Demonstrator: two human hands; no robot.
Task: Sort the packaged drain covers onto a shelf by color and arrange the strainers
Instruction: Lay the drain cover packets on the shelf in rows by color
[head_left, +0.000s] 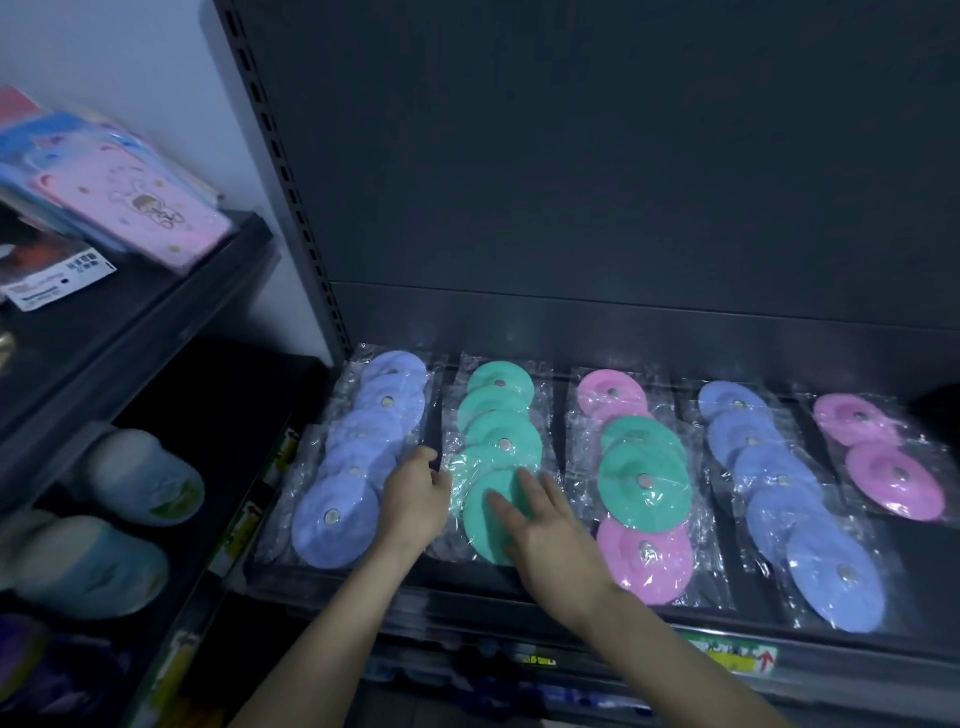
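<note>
While the covers lie in five rows on the shelf (559, 410), the step in hand looks like squaring the green row (503, 442): the right hand (550, 525) lies flat, fingers straight, on its front cover, and the left hand (415, 493) curls at the wrapper's left edge, though I cannot tell if it pinches. The middle row (644, 483) mixes pink and green, so its green covers likely move over next

Left grip (415, 499) curled, right grip (545, 525) flat
</note>
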